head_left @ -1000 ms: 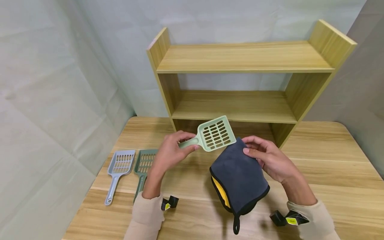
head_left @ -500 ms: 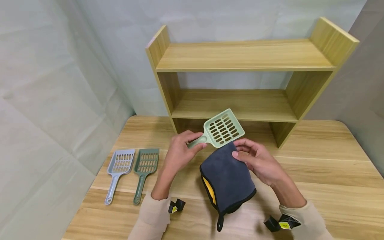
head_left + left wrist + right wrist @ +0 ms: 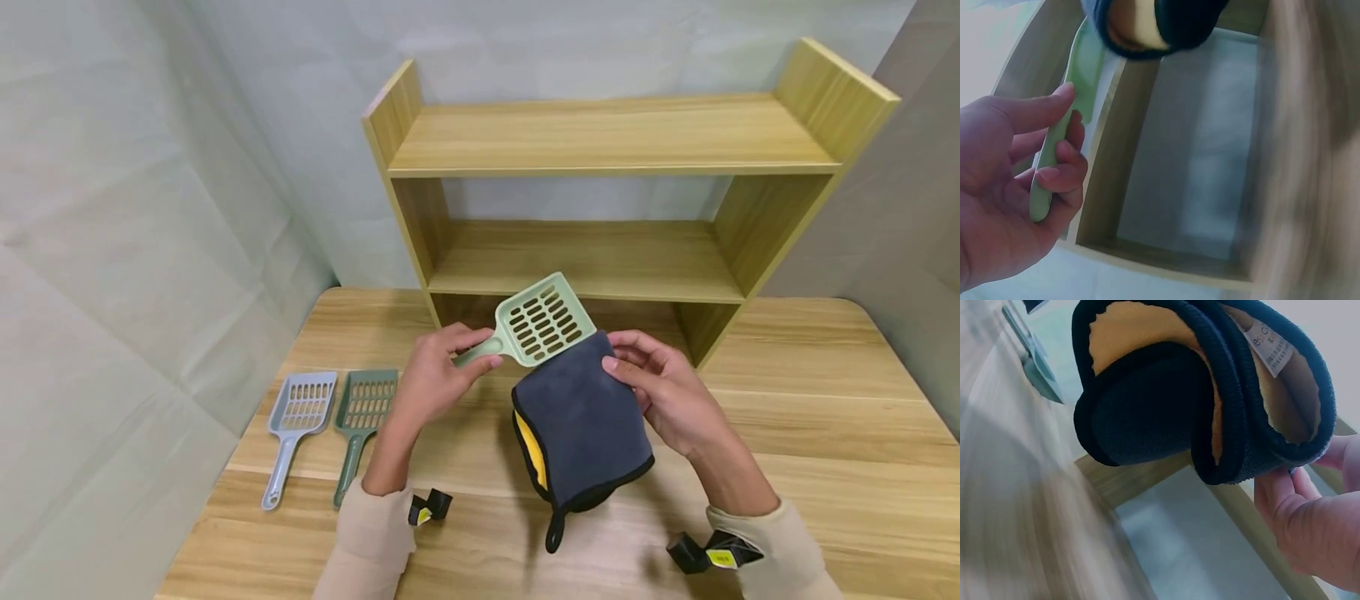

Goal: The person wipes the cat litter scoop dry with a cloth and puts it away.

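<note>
My left hand (image 3: 442,367) pinches the handle of a pale green litter scoop (image 3: 543,321), raised over the table with its slotted head pointing right. In the left wrist view, thumb and fingers curl round the scoop's handle (image 3: 1047,169). My right hand (image 3: 675,396) grips the upper corner of a folded cloth (image 3: 585,425), dark grey-blue outside and yellow inside, with black edging and a hanging loop. The cloth's corner meets the lower edge of the scoop's head. A white label (image 3: 1269,347) shows inside the fold in the right wrist view.
A light blue-grey litter scoop (image 3: 300,408) and a dark green one (image 3: 365,408) lie side by side on the left of the wooden table (image 3: 825,467). Behind the hands stands a wooden shelf unit (image 3: 615,137), with pale curtains (image 3: 135,208) around.
Both hands first shifted with scoop and cloth, the left rightward and the right leftward, then moved partly back. The cloth now sits right against the scoop's lower edge.
</note>
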Demonstrator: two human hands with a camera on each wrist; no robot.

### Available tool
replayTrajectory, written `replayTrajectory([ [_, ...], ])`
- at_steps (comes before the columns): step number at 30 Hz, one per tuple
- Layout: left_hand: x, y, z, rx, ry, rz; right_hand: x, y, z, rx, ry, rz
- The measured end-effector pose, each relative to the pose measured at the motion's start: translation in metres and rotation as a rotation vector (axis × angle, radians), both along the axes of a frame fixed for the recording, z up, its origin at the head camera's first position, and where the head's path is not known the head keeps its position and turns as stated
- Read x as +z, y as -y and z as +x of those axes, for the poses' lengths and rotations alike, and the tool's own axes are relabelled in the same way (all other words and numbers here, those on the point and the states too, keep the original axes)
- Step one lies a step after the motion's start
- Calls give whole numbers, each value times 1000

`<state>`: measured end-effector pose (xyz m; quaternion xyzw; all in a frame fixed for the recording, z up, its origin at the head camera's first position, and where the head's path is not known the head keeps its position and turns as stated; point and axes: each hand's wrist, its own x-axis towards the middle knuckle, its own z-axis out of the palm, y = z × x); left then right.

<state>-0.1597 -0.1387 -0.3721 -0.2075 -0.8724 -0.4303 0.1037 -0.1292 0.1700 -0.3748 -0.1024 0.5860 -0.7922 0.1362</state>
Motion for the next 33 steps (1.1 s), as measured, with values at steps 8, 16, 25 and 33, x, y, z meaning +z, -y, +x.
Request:
replayTrajectory([
  [8,4,9,0,-40,45,-36,0,-1,0,13,16,-26],
  [16,2,4,0,-40,39,-30,-4,9,3,-6,43,17],
  [25,-1,-8,1,-32,14,-12,-9,27,8,23,71,98],
  [33,-1,-8,1,-30,13,-27,-12,28,8,44,54,108],
])
